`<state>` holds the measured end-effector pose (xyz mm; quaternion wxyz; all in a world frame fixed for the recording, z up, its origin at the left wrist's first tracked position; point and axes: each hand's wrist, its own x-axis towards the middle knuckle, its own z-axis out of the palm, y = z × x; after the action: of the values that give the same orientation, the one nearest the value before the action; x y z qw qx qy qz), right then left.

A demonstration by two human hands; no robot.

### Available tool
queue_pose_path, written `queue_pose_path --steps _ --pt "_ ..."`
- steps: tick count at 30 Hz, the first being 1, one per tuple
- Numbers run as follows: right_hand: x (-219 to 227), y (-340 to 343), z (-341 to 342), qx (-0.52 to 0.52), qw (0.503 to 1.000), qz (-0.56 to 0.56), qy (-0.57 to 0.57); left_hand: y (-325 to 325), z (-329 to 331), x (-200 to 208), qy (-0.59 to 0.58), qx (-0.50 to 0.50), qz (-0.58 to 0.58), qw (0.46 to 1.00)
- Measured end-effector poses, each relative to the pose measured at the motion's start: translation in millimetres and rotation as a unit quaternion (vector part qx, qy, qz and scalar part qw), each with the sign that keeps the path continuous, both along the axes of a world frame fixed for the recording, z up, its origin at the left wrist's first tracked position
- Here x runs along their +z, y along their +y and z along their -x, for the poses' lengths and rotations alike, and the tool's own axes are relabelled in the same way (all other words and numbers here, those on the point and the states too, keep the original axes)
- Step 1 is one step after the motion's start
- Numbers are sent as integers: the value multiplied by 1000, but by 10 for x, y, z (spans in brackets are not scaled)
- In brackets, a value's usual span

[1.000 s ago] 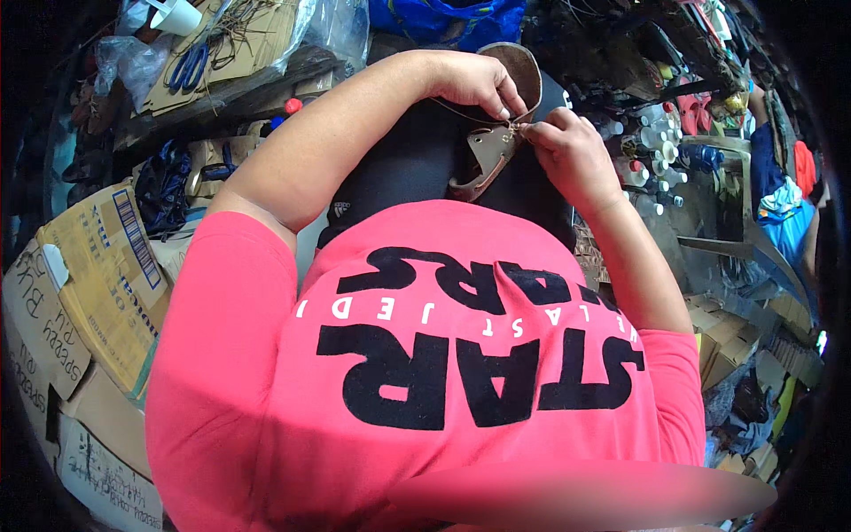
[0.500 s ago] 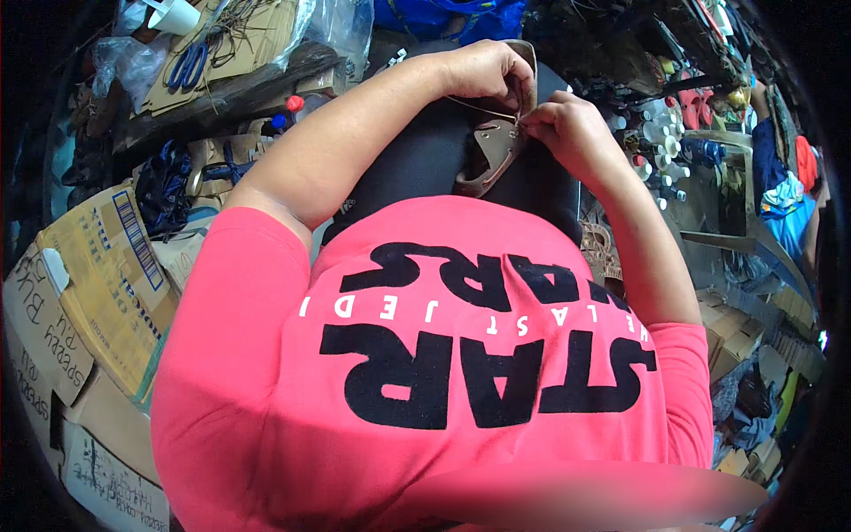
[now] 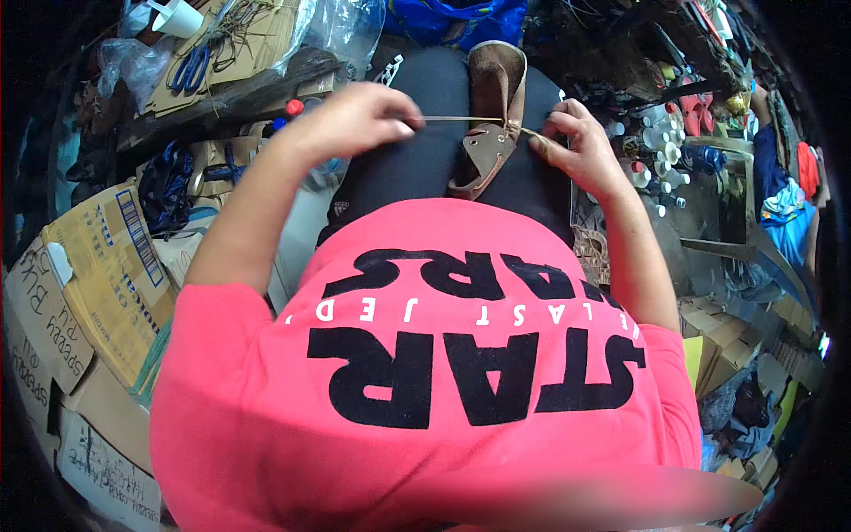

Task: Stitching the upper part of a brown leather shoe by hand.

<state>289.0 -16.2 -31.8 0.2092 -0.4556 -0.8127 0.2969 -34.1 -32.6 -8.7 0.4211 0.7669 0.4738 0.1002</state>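
A brown leather shoe upper (image 3: 487,158) with eyelets lies across my lap, between my dark-trousered thighs. A thin tan lace (image 3: 456,118) runs through it near the middle and is stretched out to both sides. My left hand (image 3: 350,122), slightly blurred, is off to the left of the upper with thumb and fingers closed on one end of the lace. Just right of the upper, my right hand (image 3: 576,146) pinches the other, shorter stretch of lace. Neither hand touches the leather itself.
Blue-handled scissors (image 3: 191,69) lie on brown cardboard sheets (image 3: 164,96) at the far left, near a white cup (image 3: 180,18). Cardboard boxes (image 3: 84,239) stack at the left. Several capped bottles (image 3: 660,146) stand to the right. A blue bag (image 3: 456,25) sits beyond my knees.
Both hands were close together at the upper. My left hand has swung out to the left, drawing the lace taut, and the right has shifted slightly right and down.
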Motion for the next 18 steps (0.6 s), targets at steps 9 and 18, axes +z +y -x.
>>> queue_pose_path --steps 9,18 --pt "-639 241 -219 -192 558 338 733 210 -365 15 -658 250 261 661" --pt "-532 -3 -483 -180 569 458 659 284 -7 -463 -631 284 326 644"
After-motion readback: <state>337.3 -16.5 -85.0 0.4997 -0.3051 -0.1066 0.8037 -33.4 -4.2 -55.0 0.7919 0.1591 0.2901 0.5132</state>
